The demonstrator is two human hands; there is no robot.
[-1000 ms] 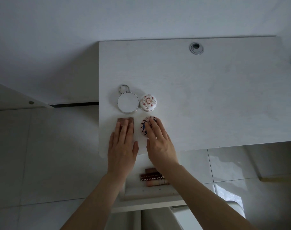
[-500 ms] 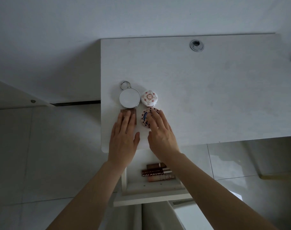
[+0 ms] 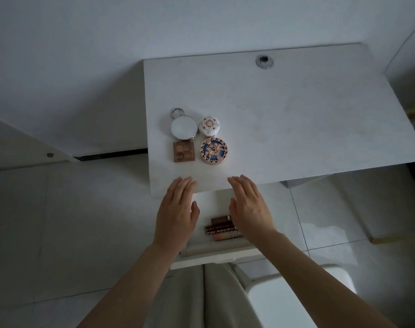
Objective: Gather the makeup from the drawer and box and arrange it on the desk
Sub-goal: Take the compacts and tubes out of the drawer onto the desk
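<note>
Two bare forearms reach up from the bottom of the view, over pale trousers and a white seat edge at 5 o'clock. The left hand (image 3: 177, 213) and right hand (image 3: 250, 209) hover flat and side by side above an open white drawer (image 3: 216, 253) below the bench edge, fingers (image 3: 181, 185) released, extended and grasping nothing, their tips just over the near edge of the white rectangular bench (image 3: 296, 129). Between the two hands, inside the drawer, lie several brown and peach lipstick tubes (image 3: 222, 229) stacked side by side, one lettered COLORKEY; the right hand partly hides their ends. Beyond the fingertips, at 11 o'clock on the bench, four makeup pieces form a tight square, apart from both hands. Nearest are a small square copper-brown eyeshadow palette (image 3: 184, 151) on the left and a round rose-gold compact with a blue patterned lid (image 3: 214, 150) on the right, just beside each other. Behind them sit a round white silver-rimmed compact with a metal ring (image 3: 184, 127) on the left, its rim touching the palette's far edge, and a round white compact with red and gold ornament (image 3: 209, 125) on the right. At 1 o'clock, near the far edge, a round metal cable grommet (image 3: 264, 61) is set into the bench. Pale floor tiles surround it.
</note>
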